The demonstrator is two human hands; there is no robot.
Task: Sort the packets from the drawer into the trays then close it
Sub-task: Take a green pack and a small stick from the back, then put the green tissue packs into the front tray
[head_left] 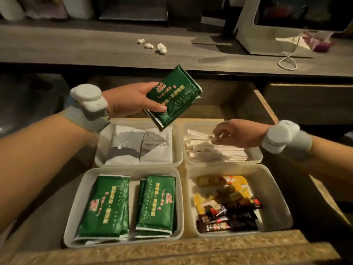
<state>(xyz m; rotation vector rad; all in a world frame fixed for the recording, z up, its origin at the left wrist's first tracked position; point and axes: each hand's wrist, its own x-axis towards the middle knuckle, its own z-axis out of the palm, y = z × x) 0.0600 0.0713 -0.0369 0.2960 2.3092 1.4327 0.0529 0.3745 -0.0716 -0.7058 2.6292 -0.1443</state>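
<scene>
My left hand (131,99) grips a small stack of green packets (174,96), tilted, above the far left tray (176,148) that holds white packets (139,148). My right hand (236,134) hovers over the far right tray (257,155) of white stick sachets (215,150), fingers pinched on a thin white sachet (210,138). The near left tray (76,205) holds two piles of green packets (107,205). The near right tray (277,199) holds mixed yellow, red and dark small packets (227,207). All four trays sit in the open drawer (265,108).
A speckled stone counter edge (191,251) runs along the front. Behind the drawer is a grey wooden shelf (76,46) with three crumpled tissue balls (152,45), a white appliance (248,35) and a cord loop (287,61). Both wrists wear white strapped devices.
</scene>
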